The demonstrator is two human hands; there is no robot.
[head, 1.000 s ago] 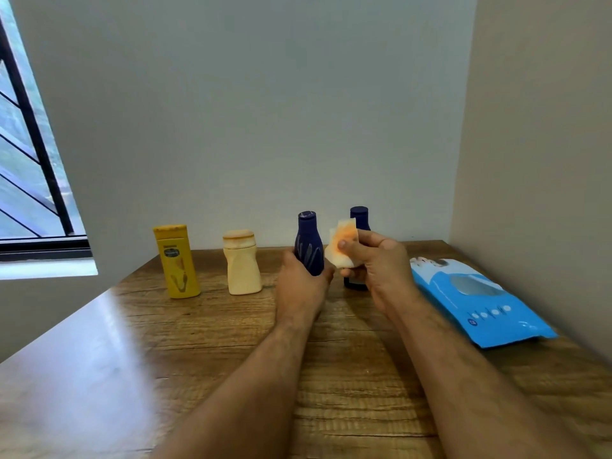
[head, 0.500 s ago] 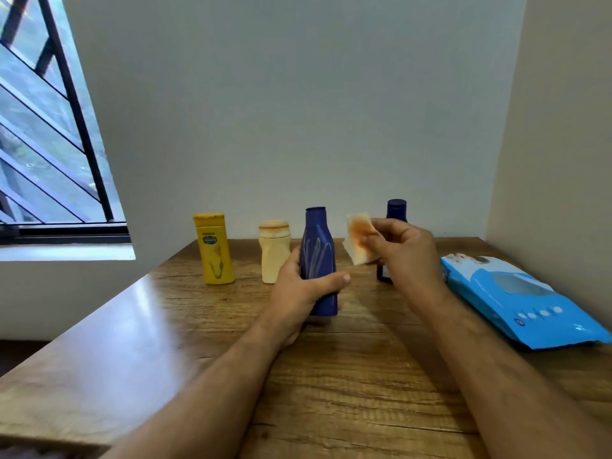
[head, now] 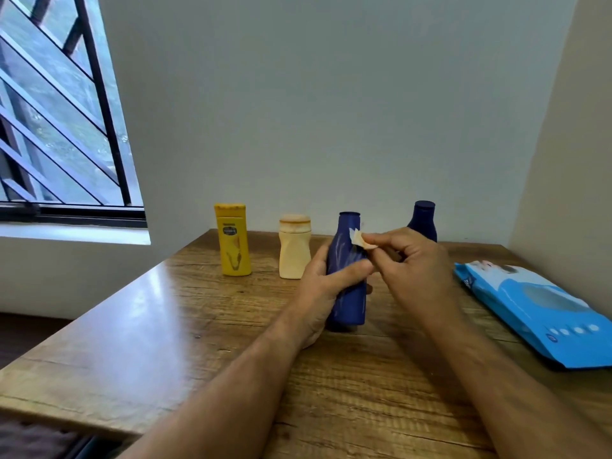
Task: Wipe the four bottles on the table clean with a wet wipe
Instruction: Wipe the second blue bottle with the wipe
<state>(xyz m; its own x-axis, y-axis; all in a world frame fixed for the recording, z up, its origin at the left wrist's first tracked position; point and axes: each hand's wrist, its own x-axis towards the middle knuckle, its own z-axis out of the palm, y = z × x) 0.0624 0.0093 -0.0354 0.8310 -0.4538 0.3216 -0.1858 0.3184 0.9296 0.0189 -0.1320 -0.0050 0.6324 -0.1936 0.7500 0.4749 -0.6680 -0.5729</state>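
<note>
Head view: the left hand [head: 323, 286] grips the dark blue bottle [head: 347, 279], which stands upright mid-desk [head: 165, 326], thumb across its front. The right hand [head: 410, 270] pinches a small folded wet wipe [head: 359, 240], stained orange, against the bottle's shoulder. Yellow bottle [head: 232, 240], cream bottle [head: 294, 246] and second blue bottle [head: 423, 220] stand along the desk's far edge.

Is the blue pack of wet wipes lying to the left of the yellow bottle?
No, the flat blue pack of wet wipes lies at the table's right side, far right of the yellow plastic bottle.
</note>
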